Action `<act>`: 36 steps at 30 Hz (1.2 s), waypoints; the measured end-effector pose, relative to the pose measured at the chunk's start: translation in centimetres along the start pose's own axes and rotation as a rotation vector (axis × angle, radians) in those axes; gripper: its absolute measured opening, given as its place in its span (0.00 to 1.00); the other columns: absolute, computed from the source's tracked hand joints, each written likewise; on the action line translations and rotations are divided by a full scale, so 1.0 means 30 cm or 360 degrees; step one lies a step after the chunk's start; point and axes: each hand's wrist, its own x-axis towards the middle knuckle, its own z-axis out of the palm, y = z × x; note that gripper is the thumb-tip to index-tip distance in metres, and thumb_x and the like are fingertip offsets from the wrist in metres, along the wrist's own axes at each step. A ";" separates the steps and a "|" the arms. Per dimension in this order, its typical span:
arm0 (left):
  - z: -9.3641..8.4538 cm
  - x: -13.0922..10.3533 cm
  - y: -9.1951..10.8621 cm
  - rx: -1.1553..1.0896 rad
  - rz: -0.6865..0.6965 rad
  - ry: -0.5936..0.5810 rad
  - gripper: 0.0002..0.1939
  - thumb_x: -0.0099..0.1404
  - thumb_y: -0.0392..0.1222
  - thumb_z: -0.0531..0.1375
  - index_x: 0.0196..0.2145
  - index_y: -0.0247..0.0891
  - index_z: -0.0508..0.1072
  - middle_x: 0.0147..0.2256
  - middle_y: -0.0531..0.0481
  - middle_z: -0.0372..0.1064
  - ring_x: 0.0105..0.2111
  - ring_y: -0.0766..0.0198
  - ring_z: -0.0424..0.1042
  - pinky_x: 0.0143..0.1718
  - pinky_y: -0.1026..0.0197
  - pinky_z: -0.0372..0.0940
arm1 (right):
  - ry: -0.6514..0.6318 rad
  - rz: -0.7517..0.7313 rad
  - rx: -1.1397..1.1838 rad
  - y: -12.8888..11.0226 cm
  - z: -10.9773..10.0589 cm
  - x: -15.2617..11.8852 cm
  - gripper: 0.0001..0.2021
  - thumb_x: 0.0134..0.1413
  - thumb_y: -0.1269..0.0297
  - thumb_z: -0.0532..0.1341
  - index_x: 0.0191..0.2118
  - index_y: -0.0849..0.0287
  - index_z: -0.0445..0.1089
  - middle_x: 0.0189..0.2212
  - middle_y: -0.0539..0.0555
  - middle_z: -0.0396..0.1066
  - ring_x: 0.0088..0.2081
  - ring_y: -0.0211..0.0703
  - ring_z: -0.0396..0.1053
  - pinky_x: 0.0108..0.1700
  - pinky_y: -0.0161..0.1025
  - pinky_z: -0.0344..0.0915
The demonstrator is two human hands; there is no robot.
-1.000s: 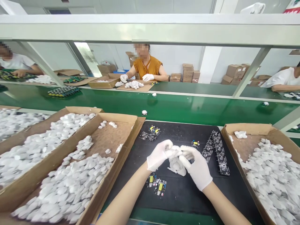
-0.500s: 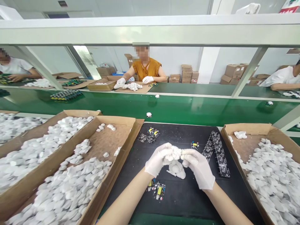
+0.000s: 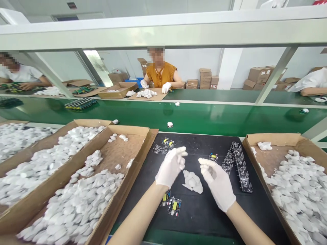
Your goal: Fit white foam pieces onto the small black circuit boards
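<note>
Beside the lumpy, putty-like white clump (image 3: 193, 182), my white-gloved left hand (image 3: 170, 168) and right hand (image 3: 217, 184) curl fingers loosely, seemingly empty; I'd pinch lightly.

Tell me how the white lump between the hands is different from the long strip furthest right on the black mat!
The lump is white, while the strip is black with pale marks. The lump is uneven and rounded; the strip is narrow with straight edges. The strip is also longer than the lump. Both lie on the black mat.
</note>
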 end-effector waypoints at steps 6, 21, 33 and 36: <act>0.057 -0.084 -0.021 -0.0268 -0.0092 -0.0457 0.14 0.61 0.41 0.51 0.40 0.35 0.72 0.34 0.44 0.70 0.49 0.49 0.68 0.40 0.43 0.66 | -0.0053 -0.0723 -0.0924 0.003 -0.005 0.005 0.13 0.55 0.68 0.55 0.44 0.57 0.73 0.39 0.58 0.74 0.41 0.50 0.69 0.45 0.48 0.66; 0.077 -0.126 -0.006 -0.0443 -0.0418 -0.0689 0.19 0.66 0.47 0.48 0.45 0.40 0.74 0.39 0.43 0.73 0.47 0.58 0.70 0.42 0.57 0.66 | -0.0230 -0.0341 -0.0383 0.009 0.000 0.005 0.12 0.59 0.63 0.53 0.43 0.55 0.72 0.42 0.57 0.72 0.45 0.51 0.67 0.49 0.51 0.61; 0.012 -0.064 0.005 0.0442 0.0465 -0.0556 0.17 0.54 0.37 0.58 0.41 0.50 0.76 0.51 0.51 0.68 0.62 0.51 0.50 0.60 0.39 0.39 | 0.0086 0.0152 0.0313 0.021 -0.113 0.108 0.22 0.52 0.40 0.51 0.26 0.57 0.60 0.16 0.41 0.42 0.15 0.32 0.41 0.17 0.33 0.43; 0.017 -0.061 -0.002 0.0214 0.0293 -0.0549 0.15 0.52 0.40 0.59 0.39 0.44 0.77 0.49 0.44 0.69 0.60 0.50 0.54 0.49 0.42 0.57 | 0.0153 0.0117 0.0056 0.024 -0.125 0.116 0.23 0.55 0.39 0.45 0.23 0.54 0.54 0.15 0.42 0.44 0.15 0.34 0.43 0.17 0.34 0.46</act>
